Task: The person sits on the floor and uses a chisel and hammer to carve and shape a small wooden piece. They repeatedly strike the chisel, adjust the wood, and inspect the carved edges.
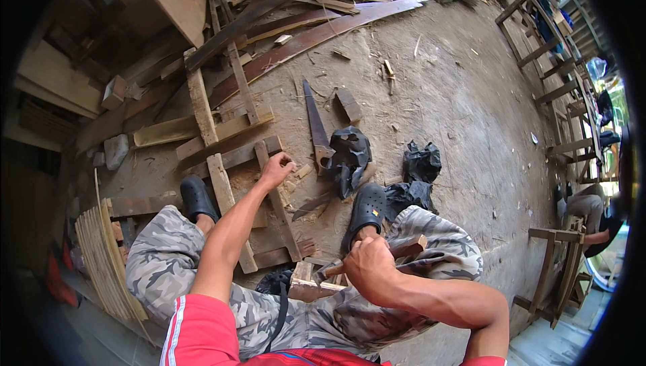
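Note:
My right hand (370, 268) is closed round the wooden handle of what looks like a hammer (410, 247), held over my right thigh; its dark metal head points left. My left hand (277, 169) reaches forward with the fingers pinched together over a corner of a rough wooden frame (278, 212). Anything between those fingers is too small to make out. The frame lies on the ground between my feet, crossed by a pale worn batten (225, 194). Close to my lap stands a small wooden box (313, 288), its contents unclear.
Beyond the frame lie a handsaw (313, 118), a wood block (348, 105) and black plastic bags (350, 157). Long boards (316, 33) are piled at the back. Slats (108, 258) stand at my left. A wooden rack (555, 90) and another person (592, 214) are at the right.

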`<action>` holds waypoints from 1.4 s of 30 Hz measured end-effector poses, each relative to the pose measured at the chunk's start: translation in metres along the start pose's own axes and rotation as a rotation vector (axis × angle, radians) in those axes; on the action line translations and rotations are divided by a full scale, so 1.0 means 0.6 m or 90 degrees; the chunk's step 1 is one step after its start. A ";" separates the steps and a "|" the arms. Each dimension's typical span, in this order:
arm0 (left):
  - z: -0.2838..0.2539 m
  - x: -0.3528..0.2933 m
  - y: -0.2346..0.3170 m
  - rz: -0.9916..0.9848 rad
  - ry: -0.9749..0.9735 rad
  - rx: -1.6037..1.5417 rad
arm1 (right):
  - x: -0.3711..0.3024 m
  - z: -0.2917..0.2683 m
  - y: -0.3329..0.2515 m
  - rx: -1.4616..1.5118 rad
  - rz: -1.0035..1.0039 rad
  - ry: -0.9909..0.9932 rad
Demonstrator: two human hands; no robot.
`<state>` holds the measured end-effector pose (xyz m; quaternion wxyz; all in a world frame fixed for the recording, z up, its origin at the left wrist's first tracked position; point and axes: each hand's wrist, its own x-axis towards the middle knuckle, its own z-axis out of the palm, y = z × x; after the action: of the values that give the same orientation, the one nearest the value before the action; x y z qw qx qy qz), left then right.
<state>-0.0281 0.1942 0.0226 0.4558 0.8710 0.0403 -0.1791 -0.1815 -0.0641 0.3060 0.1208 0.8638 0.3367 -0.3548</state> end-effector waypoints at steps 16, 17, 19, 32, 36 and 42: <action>-0.096 0.041 -0.149 -0.065 0.250 -0.055 | 0.130 0.014 -0.038 -0.007 -0.023 0.008; -0.091 0.044 -0.150 -0.040 0.261 -0.061 | 0.134 0.014 -0.040 -0.020 -0.034 0.031; -0.081 0.047 -0.151 -0.043 0.267 -0.054 | 0.143 0.011 -0.044 -0.028 -0.045 0.052; -0.029 0.062 -0.191 0.080 0.501 -0.042 | 0.168 -0.027 -0.035 0.029 -0.109 0.053; -0.024 0.060 -0.197 -0.009 0.503 -0.081 | 0.169 -0.055 -0.035 0.044 -0.062 -0.116; -0.023 0.046 -0.184 -0.047 0.493 -0.081 | 0.165 -0.063 -0.031 0.074 -0.058 -0.136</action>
<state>-0.0244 0.2670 -0.0658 0.4529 0.8423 0.2515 0.1490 -0.1221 0.0155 0.2652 0.0899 0.8105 0.3395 -0.4687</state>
